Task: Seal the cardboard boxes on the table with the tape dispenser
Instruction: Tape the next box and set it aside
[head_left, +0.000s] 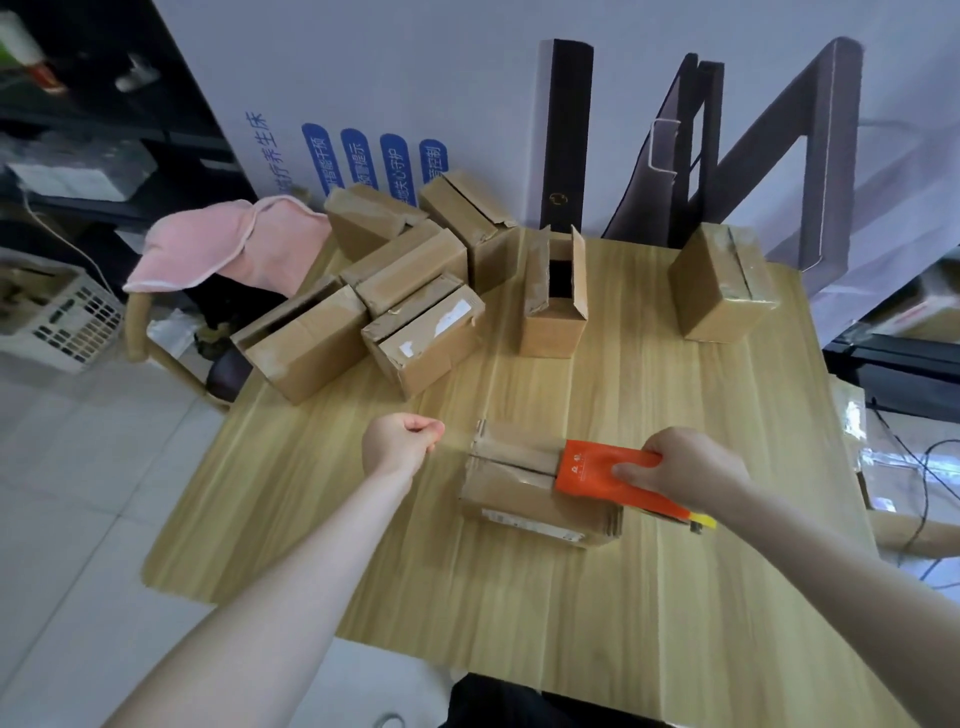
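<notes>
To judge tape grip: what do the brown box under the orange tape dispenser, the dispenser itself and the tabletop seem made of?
The brown box looks like matt corrugated cardboard, with layered flap edges and scuffed faces. The orange tape dispenser is probably smooth plastic, even in colour with a slight sheen. The tabletop is pale wood-grain, likely laminate, with regular stripes.

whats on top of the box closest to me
The orange tape dispenser rests on the box top, gripped by the right hand. The flap seam shows beside it; what lies under the dispenser is covered.
</notes>
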